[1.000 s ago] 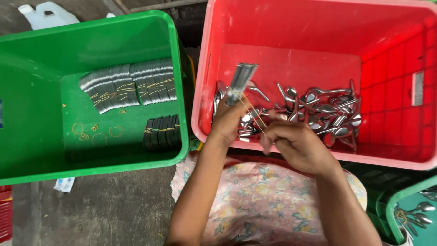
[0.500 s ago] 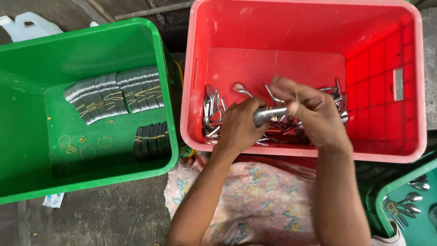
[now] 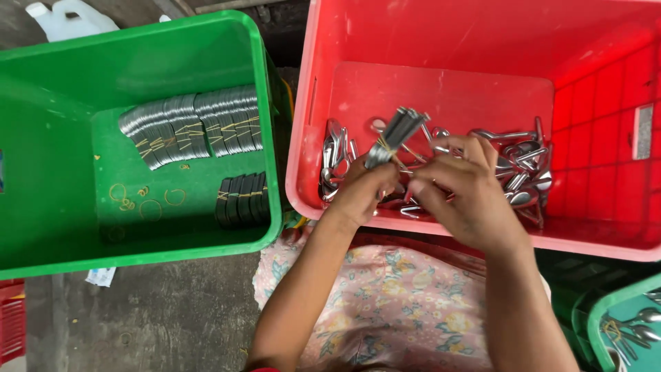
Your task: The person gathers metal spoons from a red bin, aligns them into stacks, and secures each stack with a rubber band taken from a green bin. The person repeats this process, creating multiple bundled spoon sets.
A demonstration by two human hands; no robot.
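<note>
My left hand (image 3: 361,196) grips a bundle of metal spoons (image 3: 394,136) by its lower end, the handles pointing up and away over the red crate (image 3: 441,83). A thin rubber band crosses the bundle near my fingers. My right hand (image 3: 463,189) is beside it, fingers pinched on the band at the bundle's base. Under both hands lies a heap of loose metal spoons (image 3: 516,165) on the crate floor.
A green crate (image 3: 62,227) on the left holds rows of banded spoon bundles (image 3: 189,127), a darker bundle row (image 3: 242,200) and loose rubber bands (image 3: 148,203). A white jug (image 3: 72,17) stands behind it. Another green container with spoons (image 3: 630,324) is at bottom right.
The bundle has swung from lying sideways between my hands to pointing up and away. My right hand has dropped from over the bundle to its base.
</note>
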